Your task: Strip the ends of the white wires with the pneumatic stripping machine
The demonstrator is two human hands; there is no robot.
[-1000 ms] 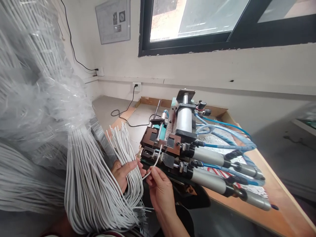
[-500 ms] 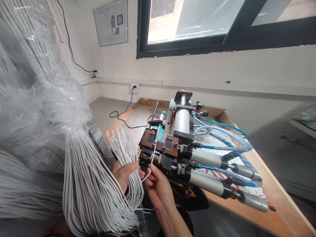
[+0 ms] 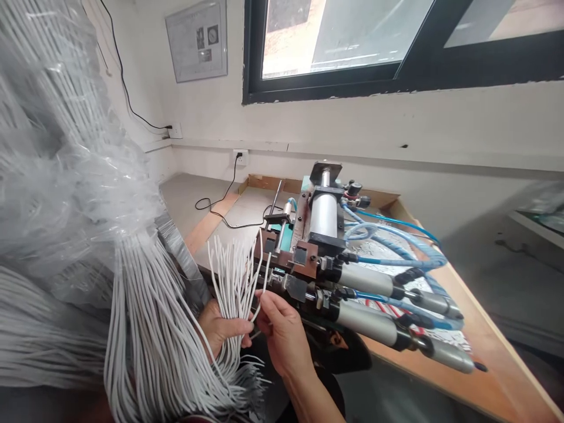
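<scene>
A fanned bundle of white cables rises out of my left hand, whose thumb lies across it. Between the thumb and fingers of my right hand is a single white cable, its tip pointing up. That tip stands in front of the brown metal jaws of a pneumatic machine; whether it touches them I cannot tell. Just left of my hands, a larger mass of white cables hangs down, its upper part wrapped in clear plastic.
Silver air cylinders jut from the machine toward the right, with blue air hoses looping above. The machine stands on a wooden-edged table. A black power cord runs over the tabletop to a wall socket.
My right hand has drawn the single cable back from the machine's jaws, toward the bundle. The bundle in my left hand has shifted slightly right and stands more upright.
</scene>
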